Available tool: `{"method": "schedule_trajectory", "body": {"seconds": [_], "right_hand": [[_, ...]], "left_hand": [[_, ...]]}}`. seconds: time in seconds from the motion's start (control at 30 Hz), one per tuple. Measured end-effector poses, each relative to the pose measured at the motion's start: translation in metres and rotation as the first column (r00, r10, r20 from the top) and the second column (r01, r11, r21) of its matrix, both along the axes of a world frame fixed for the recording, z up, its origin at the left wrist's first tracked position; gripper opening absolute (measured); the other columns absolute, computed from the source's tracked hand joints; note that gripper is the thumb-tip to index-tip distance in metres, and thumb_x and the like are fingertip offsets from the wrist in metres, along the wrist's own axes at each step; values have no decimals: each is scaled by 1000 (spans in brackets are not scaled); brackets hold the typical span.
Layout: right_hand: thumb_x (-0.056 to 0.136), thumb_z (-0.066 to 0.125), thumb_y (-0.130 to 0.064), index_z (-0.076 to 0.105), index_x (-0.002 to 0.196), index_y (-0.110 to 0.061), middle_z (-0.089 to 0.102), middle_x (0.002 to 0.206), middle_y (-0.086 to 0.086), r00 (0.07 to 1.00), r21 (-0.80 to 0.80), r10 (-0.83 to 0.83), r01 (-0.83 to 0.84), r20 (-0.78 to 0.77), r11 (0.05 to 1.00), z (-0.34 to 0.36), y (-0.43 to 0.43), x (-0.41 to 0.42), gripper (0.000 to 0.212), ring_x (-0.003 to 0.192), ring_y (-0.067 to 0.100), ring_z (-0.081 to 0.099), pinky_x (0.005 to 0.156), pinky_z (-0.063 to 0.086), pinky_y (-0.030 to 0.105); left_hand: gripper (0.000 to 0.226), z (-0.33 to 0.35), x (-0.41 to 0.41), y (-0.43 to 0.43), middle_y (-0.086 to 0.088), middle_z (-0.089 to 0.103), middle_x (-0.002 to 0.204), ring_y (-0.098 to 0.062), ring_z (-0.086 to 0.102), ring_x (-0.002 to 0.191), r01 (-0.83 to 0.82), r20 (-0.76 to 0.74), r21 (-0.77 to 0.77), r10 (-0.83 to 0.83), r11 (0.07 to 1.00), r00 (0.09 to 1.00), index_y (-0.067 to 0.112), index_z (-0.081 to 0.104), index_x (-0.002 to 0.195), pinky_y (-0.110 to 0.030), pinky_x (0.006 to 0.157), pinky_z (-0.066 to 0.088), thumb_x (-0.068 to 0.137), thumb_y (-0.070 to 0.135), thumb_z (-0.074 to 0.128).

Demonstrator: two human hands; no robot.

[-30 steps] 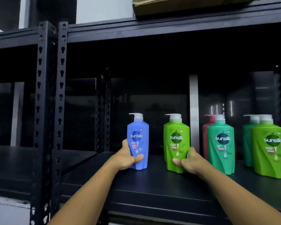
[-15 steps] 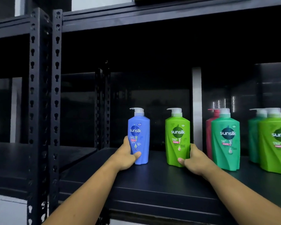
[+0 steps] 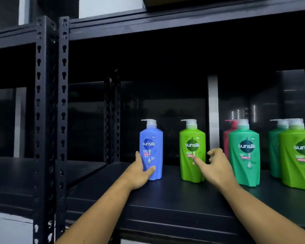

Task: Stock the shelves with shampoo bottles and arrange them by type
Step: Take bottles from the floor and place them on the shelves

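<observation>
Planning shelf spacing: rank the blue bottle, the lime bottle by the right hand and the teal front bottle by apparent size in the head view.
1. Teal bottle, looks largest, though it stands nearer the camera.
2. Lime bottle, next.
3. Blue bottle, looks narrowest and a bit smaller.
All three share one pump-bottle shape, so true sizes may match; nearness makes this unsure.

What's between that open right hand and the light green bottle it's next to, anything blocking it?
Nothing visible. The right hand is open, its fingers spread just in front of and beside the light green bottle, with only bare shelf around them. The teal bottle stands to the right of the hand, not between.
</observation>
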State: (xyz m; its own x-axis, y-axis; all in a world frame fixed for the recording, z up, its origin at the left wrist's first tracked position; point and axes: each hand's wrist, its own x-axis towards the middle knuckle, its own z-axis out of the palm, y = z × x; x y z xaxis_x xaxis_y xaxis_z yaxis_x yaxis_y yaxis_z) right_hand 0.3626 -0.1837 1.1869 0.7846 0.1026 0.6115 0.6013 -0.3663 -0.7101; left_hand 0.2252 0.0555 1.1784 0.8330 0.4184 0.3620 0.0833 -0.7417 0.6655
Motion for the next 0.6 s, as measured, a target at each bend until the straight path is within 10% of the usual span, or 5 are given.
{"method": "schedule_trajectory", "body": {"seconds": [0.13,0.27,0.43,0.6], "right_hand": [[83,69,-58,58,69,-16,60,59,-5,988,-166,18,8,156,986,0,-3,-7,46,64,15,59,64,48,32],[87,68,-46,59,66,-19,59,61,-6,936,-580,295,-135,190,803,-5,5,-20,36,63,10,55,61,42,27],[95,58,-48,71,117,-24,68,120,-6,899,-796,437,-245,27,553,-4,8,-48,35,115,17,61,100,47,31],[107,30,-51,28,159,-17,22,167,-1,902,-872,414,-298,-123,389,-12,-10,-99,62,154,16,19,125,13,31]], "left_hand": [[111,2,-7,-7,-5,30,166,-23,40,146,-124,-290,172,171,977,942,11,-14,162,-35,114,38,93,70,51],[83,4,-28,-24,-6,38,160,-23,43,142,-103,-420,323,241,941,875,15,36,156,-35,113,38,95,70,44],[60,9,-67,-56,-6,49,153,-25,48,136,22,-441,398,170,917,881,19,51,147,-35,105,39,104,59,37],[54,1,-110,-99,-8,45,158,-25,40,146,100,-351,488,89,867,932,13,54,144,-34,116,33,110,47,29]]}}
